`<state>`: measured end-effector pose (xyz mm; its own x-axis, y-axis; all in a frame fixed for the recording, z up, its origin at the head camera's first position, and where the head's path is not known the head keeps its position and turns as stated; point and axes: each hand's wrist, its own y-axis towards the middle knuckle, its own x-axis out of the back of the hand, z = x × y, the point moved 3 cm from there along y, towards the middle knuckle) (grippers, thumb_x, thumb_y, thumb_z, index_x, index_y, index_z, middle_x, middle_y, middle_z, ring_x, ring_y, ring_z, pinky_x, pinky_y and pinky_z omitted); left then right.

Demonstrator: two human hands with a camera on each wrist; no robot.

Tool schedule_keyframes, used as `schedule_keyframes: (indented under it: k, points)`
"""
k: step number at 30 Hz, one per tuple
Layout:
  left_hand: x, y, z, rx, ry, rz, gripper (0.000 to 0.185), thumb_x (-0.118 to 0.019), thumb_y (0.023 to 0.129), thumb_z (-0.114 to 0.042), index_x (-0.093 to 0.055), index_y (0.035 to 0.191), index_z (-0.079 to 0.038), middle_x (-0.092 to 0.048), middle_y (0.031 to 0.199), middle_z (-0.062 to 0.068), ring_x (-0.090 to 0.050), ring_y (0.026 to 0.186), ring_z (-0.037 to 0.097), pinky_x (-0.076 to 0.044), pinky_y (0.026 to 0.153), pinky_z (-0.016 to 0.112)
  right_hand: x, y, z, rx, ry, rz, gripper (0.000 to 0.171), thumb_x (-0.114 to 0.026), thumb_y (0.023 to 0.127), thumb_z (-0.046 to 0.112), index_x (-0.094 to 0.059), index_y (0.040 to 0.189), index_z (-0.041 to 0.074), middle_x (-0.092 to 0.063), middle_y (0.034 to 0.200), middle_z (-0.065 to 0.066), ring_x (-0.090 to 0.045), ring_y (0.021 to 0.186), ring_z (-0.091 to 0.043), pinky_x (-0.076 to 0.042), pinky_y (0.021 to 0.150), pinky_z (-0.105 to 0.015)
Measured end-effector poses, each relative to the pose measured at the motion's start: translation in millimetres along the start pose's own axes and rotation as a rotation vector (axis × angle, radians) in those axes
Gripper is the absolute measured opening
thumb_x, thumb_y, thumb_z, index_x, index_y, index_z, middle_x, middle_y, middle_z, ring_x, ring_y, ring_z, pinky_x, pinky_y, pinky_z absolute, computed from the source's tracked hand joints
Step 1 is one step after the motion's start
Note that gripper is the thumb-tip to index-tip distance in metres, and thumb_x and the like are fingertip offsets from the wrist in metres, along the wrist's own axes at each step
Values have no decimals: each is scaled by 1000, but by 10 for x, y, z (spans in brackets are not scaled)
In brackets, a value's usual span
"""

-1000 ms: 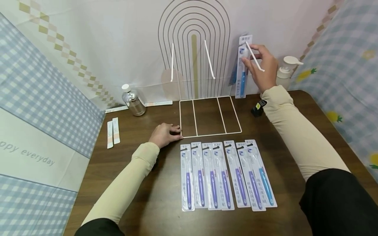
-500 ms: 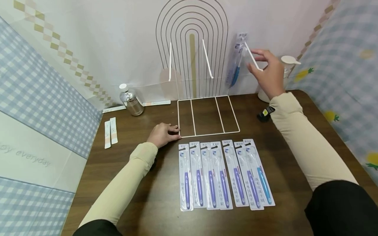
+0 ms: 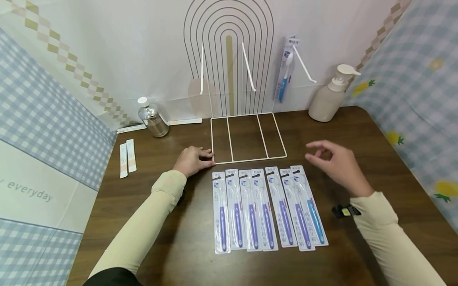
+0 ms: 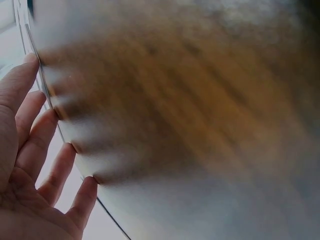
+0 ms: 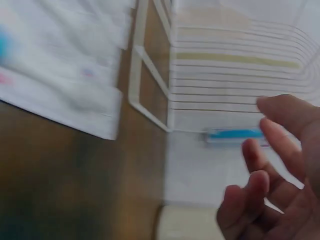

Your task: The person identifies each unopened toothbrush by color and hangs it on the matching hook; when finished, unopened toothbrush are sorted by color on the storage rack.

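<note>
White wire rack [image 3: 248,160] pinned by our left hand [image 3: 191,159], fingers flat; right hand [image 3: 336,163] hovers, fingers loosely spread, holding nothing. A careless reach could scatter the packaged toothbrushes [image 3: 266,208].

Readable only on the blue-and-white checked cloth panel [image 3: 39,167] at the left edge of the head view: grey slanted lettering "everyday" [image 3: 30,191] across its plain white band, cut off at the frame edge by what looks like the tail of another word. Small Chinese characters printed on the white card packs of toothbrushes [image 3: 266,208] laid in a row on the dark wooden counter [image 3: 179,246], and on the hanging blue toothbrush pack [image 3: 286,67], too small to make out.
</note>
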<state>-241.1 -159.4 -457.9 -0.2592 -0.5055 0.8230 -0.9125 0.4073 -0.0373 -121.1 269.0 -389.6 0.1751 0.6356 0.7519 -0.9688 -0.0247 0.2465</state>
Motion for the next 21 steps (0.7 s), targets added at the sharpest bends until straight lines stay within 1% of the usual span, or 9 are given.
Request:
schedule_keyframes:
  k: [5, 8, 10, 14, 19, 21]
  points:
    - [9, 9, 9, -3, -1, 4, 38, -88, 88, -35, -81, 122, -19, -71, 134, -1, -54, 142, 30, -40, 120, 46, -216, -295, -158, -85, -57, 197, 41, -78, 98, 33, -72, 133, 12, -64, 85, -1, -53, 68, -19, -43, 59, -32]
    - [-4, 17, 8, 2, 8, 14, 38, -88, 88, -36, -81, 122, -21, -70, 134, -3, -54, 142, 30, -40, 120, 45, -297, -409, -250, -142, -66, 280, 47, -79, 97, 33, -69, 137, 10, -62, 84, -1, -49, 66, -19, -41, 59, -32]
    - [-15, 25, 2, 4, 7, 17, 38, -87, 88, -37, -81, 123, -21, -70, 135, -4, -54, 143, 29, -40, 120, 45, -332, -459, -295, -159, -70, 308, 49, -79, 97, 34, -68, 138, 9, -61, 84, -1, -48, 65, -18, -40, 59, -33]
    - [-25, 32, -13, -5, 7, 14, 38, -87, 89, -37, -81, 122, -21, -70, 135, -4, -53, 143, 29, -40, 120, 44, -382, -504, -352, -152, -66, 325, 49, -80, 97, 33, -69, 138, 9, -61, 82, 0, -46, 62, -18, -38, 59, -33]
    - [-4, -6, -21, -4, 12, 8, 38, -87, 89, -35, -81, 123, -20, -70, 134, -3, -54, 143, 30, -40, 120, 44, -444, -498, -382, -138, -51, 341, 51, -79, 97, 36, -70, 139, 8, -60, 82, 0, -45, 61, -17, -38, 58, -32]
    - [11, -23, -18, 1, 13, 7, 38, -87, 89, -35, -80, 123, -20, -70, 135, -3, -53, 143, 30, -40, 120, 44, -458, -488, -382, -125, -56, 335, 50, -79, 97, 36, -71, 137, 8, -60, 84, 0, -45, 64, -18, -38, 61, -33]
